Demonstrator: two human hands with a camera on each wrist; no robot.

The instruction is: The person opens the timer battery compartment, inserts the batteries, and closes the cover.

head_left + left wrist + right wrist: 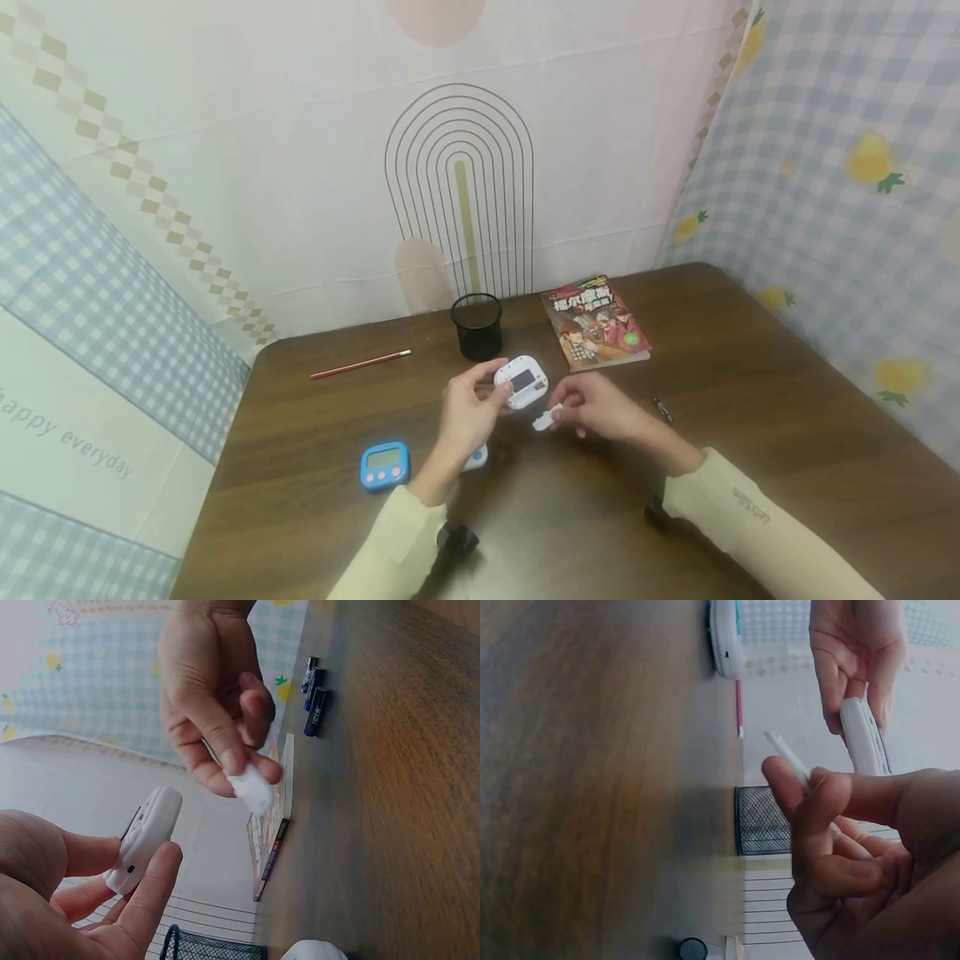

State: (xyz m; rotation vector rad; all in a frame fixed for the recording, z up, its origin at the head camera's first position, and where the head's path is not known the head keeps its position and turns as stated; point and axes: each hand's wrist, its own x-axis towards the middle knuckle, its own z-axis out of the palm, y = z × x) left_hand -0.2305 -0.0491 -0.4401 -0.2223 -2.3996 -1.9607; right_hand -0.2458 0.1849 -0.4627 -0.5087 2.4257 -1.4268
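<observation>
My left hand [467,414] holds a white digital timer [521,382] above the table, thumb on one face and fingers behind. Its back faces up, and the battery slot near one edge lies uncovered with a small dark piece in it. Just to the right, my right hand [597,406] pinches a small white battery cover [546,417] between thumb and fingers. The left wrist view shows the cover [253,790] apart from the timer [147,838]. Right of my right hand, several small batteries [318,712] lie on the table.
A blue timer [385,467] lies at the left, and another white timer [477,457] is partly hidden by my left forearm. Behind are a red pencil [360,364], a black mesh pen holder [480,340] and a comic book [597,325] on the brown table [300,417].
</observation>
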